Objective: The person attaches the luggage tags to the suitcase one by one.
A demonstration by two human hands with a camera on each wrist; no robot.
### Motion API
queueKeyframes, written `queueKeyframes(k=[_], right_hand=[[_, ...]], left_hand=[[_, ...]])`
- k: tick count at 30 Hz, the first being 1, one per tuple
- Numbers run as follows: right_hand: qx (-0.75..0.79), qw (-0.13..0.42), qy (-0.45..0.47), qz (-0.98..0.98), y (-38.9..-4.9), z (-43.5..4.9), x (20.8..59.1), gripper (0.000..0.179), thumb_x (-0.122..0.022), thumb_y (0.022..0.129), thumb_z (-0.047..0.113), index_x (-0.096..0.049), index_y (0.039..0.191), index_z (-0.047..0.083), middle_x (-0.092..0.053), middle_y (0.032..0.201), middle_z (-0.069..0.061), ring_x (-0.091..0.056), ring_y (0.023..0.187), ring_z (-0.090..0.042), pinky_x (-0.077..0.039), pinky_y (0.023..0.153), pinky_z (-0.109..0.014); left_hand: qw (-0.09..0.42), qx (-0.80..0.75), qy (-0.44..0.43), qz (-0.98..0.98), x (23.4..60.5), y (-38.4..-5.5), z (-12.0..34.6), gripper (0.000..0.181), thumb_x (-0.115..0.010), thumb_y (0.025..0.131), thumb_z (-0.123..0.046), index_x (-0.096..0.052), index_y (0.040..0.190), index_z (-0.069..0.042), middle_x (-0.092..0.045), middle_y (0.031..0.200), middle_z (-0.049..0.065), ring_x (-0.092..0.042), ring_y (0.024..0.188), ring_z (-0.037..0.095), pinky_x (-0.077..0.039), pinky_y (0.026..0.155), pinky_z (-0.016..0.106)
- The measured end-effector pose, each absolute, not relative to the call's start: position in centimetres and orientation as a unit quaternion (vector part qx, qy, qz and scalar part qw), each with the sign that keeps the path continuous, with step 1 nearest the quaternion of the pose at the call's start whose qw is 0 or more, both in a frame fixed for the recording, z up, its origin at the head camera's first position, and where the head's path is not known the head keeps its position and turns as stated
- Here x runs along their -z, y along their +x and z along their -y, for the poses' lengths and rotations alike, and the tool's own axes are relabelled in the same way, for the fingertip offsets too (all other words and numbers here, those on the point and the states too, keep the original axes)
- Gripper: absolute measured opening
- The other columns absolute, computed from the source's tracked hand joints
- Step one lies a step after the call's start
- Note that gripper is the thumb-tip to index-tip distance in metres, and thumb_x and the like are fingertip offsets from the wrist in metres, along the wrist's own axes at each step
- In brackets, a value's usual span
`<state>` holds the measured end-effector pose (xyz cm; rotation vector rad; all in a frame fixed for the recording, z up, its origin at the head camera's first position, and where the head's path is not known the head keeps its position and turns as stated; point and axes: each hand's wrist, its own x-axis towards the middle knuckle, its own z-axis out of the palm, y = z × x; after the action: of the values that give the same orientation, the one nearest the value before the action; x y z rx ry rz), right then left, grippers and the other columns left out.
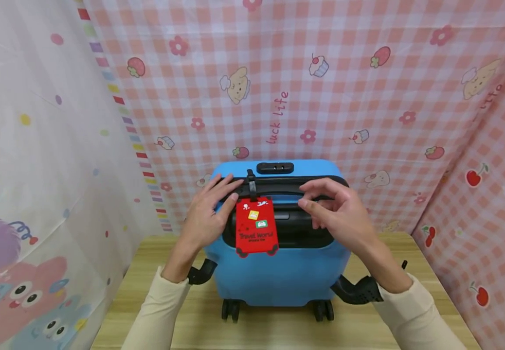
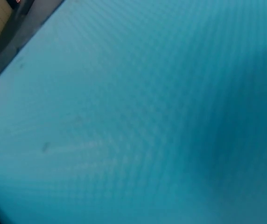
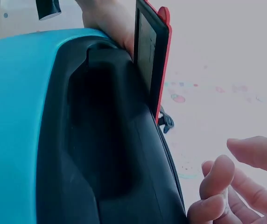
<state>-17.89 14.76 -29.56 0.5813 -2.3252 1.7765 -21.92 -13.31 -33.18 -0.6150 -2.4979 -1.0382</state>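
Blue hard-shell suitcase [image 1: 279, 277] lying on a light wooden bench [image 1: 270, 330], top end facing the camera, 2 pairs of black wheels [image 1: 279, 310] at the near edge. Black carry handle [image 1: 279, 187] running across the top, above a dark recess [image 1: 296, 233], with a black combination lock [image 1: 275, 168] behind it. Red luggage tag [image 1: 256, 226] hanging from the handle by a black strap [image 1: 251, 184], printed with small travel pictures and the words "Travel World". Left hand [image 1: 206, 214] resting on the suitcase just left of the tag, fingers relaxed and spread, fingertips touching the handle beside the strap, gripping nothing. Right hand [image 1: 337, 209] over the right part of the handle, fingers loosely bent toward each other, not clearly closed round anything; in the right wrist view, its fingertips [image 3: 217, 179] apart from the black trim [image 3: 124, 154], tag [image 3: 154, 56] seen edge-on. Cream sleeves on both forearms. Left wrist view filled with blurred blue shell [image 2: 133, 121]. Behind the bench, a pink checked curtain [image 1: 322, 87] with cartoon cakes, strawberries and flowers; on the left, a pale sheet [image 1: 29, 146] with cartoon monsters.
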Motion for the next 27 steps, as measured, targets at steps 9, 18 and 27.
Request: queueKeyframes(k=[9, 18, 27], right_hand=[[-0.565, 0.113, 0.194, 0.794, -16.7, -17.1, 30.2, 0.026, -0.066, 0.096, 0.016, -0.063, 0.119, 0.005, -0.06, 0.099, -0.005, -0.059, 0.062, -0.021, -0.053, 0.058, -0.031], [-0.565, 0.182, 0.216, 0.775, -16.1, -21.2, 32.8, 0.026, -0.061, 0.094, -0.003, -0.062, 0.12, -0.003, -0.068, 0.099, 0.0, -0.06, 0.071, -0.014, -0.051, 0.06, -0.024], [-0.603, 0.222, 0.204, 0.738, -17.9, -27.7, 39.4, 0.026, -0.054, 0.094, -0.012, -0.062, 0.118, -0.004, -0.068, 0.096, 0.004, -0.055, 0.07, -0.011, -0.044, 0.06, -0.022]], left_hand=[[0.183, 0.371, -0.217, 0.884, 33.2, -22.0, 13.3, 0.041, -0.048, 0.104, -0.033, -0.057, 0.142, -0.021, -0.042, 0.155, 0.005, -0.025, 0.149, 0.028, -0.017, 0.117, 0.061], [0.182, 0.371, -0.213, 0.885, 33.1, -21.9, 13.3, 0.041, -0.048, 0.103, -0.034, -0.057, 0.142, -0.022, -0.042, 0.155, 0.004, -0.025, 0.149, 0.027, -0.018, 0.117, 0.061], [0.183, 0.379, -0.214, 0.882, 33.3, -22.0, 13.4, 0.041, -0.049, 0.103, -0.033, -0.057, 0.141, -0.021, -0.042, 0.155, 0.005, -0.024, 0.15, 0.028, -0.017, 0.117, 0.061]])
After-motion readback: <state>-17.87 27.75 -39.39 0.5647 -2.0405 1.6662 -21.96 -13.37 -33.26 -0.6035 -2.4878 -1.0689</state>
